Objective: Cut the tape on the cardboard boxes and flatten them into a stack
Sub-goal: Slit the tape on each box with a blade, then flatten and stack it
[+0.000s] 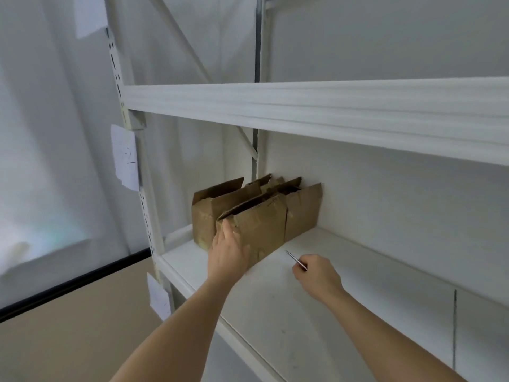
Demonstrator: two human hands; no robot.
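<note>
Status at this moment: cardboard boxes (256, 216) stood upright in a tight row at the back-left of the lower shelf (316, 299), against the rear wall. Top flaps were up and open on all that could be seen, so the top tape looked already cut. None were flattened; no stack in view. Exact box count unclear, at least three, with more edges hidden behind.

Left hand (228, 255) lay against the near face of the front box, fingers mostly straight, index finger up at the flap edge. It touched the box but didn't clearly grip it; the thumb side was hidden, so no pinch could be confirmed.

Right hand (316, 274) hovered over the shelf just right of the boxes, fingers curled round a thin metal blade (296, 260), tip pointing toward the front box but not touching it. Whether it was a knife or one scissor leg couldn't be told.

Judgement: early-to-mid stage. Tops open, bottoms probably still taped, since the boxes held their shape. Left to do: pull a box out, cut the bottom seam, collapse it, repeat for each, then stack.

Also in view: the white shelf above (330, 106), and paper labels (125, 158) on the left upright.
</note>
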